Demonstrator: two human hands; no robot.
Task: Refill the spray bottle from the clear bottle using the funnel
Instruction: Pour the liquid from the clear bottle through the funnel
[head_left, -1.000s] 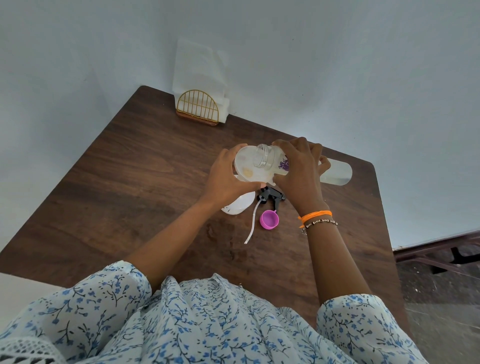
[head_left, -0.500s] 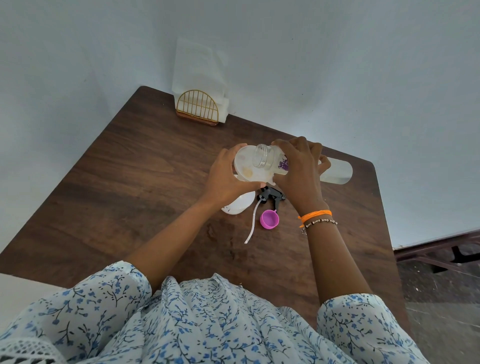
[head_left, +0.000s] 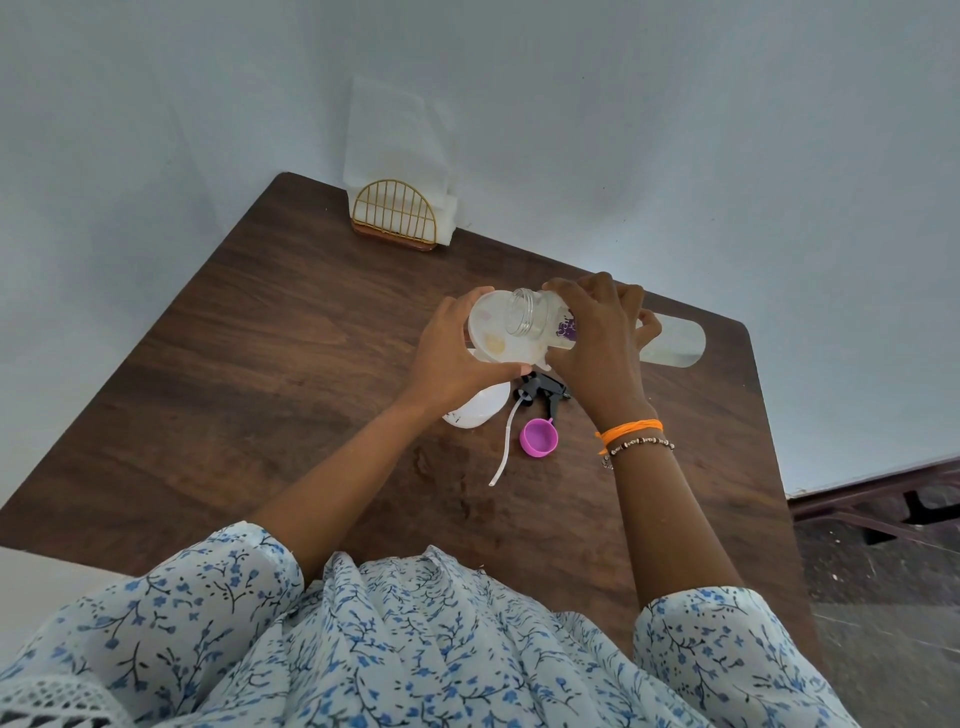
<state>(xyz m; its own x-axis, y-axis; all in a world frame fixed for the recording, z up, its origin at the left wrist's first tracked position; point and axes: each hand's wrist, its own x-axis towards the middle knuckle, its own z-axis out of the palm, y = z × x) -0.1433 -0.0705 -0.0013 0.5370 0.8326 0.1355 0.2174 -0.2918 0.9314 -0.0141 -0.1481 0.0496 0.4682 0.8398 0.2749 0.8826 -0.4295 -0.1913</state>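
Pouring from the clear bottle into the funnel

The right hand (head_left: 597, 343) has its fingers wrapped around the tipped clear bottle (head_left: 670, 340), mouth over the white funnel (head_left: 498, 332). The left hand (head_left: 452, 358) fingers grip the funnel rim, with the spray bottle (head_left: 478, 410) just below them. The black trigger head (head_left: 540, 392) and pink cap (head_left: 538, 438) sit on the bench (head_left: 260, 364) below the right fingers.

A plain domestic room, likely a home dining corner: a dark wood-grain table (head_left: 260, 374) pushed into the corner of 2 bare pale walls (head_left: 727, 156), with a gold wire napkin holder (head_left: 397, 221) stocked with white napkins (head_left: 389, 135) at its far edge.
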